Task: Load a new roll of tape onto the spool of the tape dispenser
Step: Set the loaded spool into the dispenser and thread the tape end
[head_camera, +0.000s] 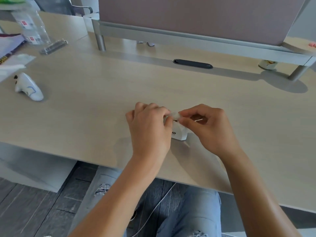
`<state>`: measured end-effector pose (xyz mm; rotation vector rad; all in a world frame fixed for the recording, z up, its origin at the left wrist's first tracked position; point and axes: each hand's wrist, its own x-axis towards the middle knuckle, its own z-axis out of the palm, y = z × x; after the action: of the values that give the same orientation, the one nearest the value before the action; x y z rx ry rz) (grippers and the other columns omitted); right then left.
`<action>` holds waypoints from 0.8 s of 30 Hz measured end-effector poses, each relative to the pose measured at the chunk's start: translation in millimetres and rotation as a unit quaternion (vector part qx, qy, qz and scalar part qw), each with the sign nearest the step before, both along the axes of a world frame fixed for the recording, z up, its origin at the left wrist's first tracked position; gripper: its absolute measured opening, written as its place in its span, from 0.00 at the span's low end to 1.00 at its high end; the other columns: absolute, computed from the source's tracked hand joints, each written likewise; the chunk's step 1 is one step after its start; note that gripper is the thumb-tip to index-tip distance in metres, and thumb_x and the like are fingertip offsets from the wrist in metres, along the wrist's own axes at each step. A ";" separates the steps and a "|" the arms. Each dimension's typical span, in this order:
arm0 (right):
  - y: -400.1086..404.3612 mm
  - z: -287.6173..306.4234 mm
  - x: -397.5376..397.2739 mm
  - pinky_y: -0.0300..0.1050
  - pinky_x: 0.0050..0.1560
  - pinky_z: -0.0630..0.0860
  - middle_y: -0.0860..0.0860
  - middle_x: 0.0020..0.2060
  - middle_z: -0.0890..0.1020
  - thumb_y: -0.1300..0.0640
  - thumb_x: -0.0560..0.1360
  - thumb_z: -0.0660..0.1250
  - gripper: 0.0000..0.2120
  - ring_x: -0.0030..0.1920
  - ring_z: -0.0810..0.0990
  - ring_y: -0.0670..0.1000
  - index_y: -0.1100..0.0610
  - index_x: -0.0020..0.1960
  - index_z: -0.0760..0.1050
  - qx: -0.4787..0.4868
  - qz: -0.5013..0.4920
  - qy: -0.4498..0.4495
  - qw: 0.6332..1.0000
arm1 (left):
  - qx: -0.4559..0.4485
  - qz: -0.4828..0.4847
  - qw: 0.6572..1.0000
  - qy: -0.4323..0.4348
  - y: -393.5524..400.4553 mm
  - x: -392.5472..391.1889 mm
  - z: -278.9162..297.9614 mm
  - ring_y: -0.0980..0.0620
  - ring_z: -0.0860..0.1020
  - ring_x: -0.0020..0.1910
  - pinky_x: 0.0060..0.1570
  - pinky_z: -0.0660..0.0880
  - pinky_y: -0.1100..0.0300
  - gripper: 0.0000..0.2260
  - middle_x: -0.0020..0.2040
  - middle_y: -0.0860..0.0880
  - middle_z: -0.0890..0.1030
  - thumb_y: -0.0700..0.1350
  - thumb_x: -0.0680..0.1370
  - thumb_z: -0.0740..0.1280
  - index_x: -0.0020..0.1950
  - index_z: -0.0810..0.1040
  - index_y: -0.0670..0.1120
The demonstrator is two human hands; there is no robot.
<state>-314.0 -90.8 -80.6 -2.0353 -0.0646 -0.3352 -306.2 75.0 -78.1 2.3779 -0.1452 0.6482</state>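
Observation:
A small white tape dispenser (179,133) stands on the light wooden desk (95,106), mostly hidden behind my hands. My left hand (149,129) wraps around its left side with the thumb pressed at its top. My right hand (207,127) pinches a pale, translucent roll of tape (174,115) at the dispenser's top, where both sets of fingertips meet. Whether the roll sits on the spool is hidden by my fingers.
A white controller-like device (29,88) lies at the left. Papers (10,48), a clear bottle (33,29) and a clear case (53,46) sit at the far left. A raised shelf (196,43) and a cable slot (192,63) span the back. A small can (266,64) stands under the shelf.

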 end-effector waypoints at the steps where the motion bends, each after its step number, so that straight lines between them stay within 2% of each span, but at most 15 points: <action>1: -0.6 -0.9 1.0 0.51 0.49 0.83 0.49 0.44 0.88 0.59 0.75 0.78 0.04 0.44 0.86 0.51 0.54 0.50 0.88 0.005 0.002 -0.003 1.000 | 0.001 0.002 1.000 -0.007 -0.8 0.1 -0.5 0.45 0.78 0.50 0.52 0.62 0.53 0.03 0.42 0.54 0.87 0.48 0.75 0.76 0.47 0.88 0.51; 6: -3.7 -5.1 4.8 0.49 0.48 0.83 0.49 0.44 0.87 0.58 0.75 0.78 0.04 0.43 0.86 0.49 0.53 0.49 0.88 0.001 0.009 -0.017 1.000 | -0.004 0.006 1.000 -0.014 -4.6 -1.3 5.2 0.46 0.77 0.43 0.51 0.67 0.51 0.10 0.37 0.53 0.87 0.51 0.76 0.68 0.41 0.87 0.51; 10: -2.0 -8.3 5.4 0.43 0.44 0.81 0.47 0.43 0.87 0.58 0.74 0.79 0.04 0.42 0.85 0.47 0.53 0.49 0.88 -0.013 0.006 -0.031 0.999 | 0.009 0.016 1.000 -0.021 -6.3 -1.2 9.4 0.45 0.78 0.40 0.50 0.68 0.50 0.07 0.35 0.52 0.86 0.47 0.76 0.70 0.40 0.86 0.50; 15: -0.8 -5.9 5.2 0.35 0.41 0.77 0.45 0.42 0.86 0.58 0.74 0.78 0.04 0.41 0.84 0.45 0.52 0.49 0.88 -0.039 0.002 -0.042 0.998 | 0.029 0.017 0.999 0.001 -8.2 1.2 16.6 0.45 0.78 0.43 0.52 0.66 0.51 0.07 0.36 0.51 0.86 0.46 0.76 0.69 0.40 0.85 0.50; 20: 1.7 0.3 3.0 0.30 0.41 0.75 0.46 0.42 0.86 0.58 0.75 0.78 0.04 0.44 0.84 0.44 0.53 0.49 0.88 -0.073 -0.004 -0.040 0.997 | 0.009 0.005 0.999 0.033 -6.7 4.7 21.0 0.45 0.77 0.48 0.52 0.69 0.50 0.06 0.39 0.52 0.84 0.48 0.75 0.70 0.39 0.84 0.50; 24: 8.4 7.1 1.7 0.28 0.42 0.73 0.46 0.43 0.85 0.59 0.75 0.76 0.06 0.44 0.83 0.44 0.52 0.51 0.87 -0.121 -0.012 -0.040 0.992 | -0.051 -0.006 0.996 0.074 -0.2 13.5 21.4 0.43 0.77 0.49 0.44 0.72 0.52 0.06 0.38 0.53 0.76 0.46 0.74 0.71 0.38 0.84 0.47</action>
<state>-312.3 -82.4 -73.5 -2.2627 -0.1360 -0.4412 -292.7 74.9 -56.7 2.3149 -0.0601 0.4621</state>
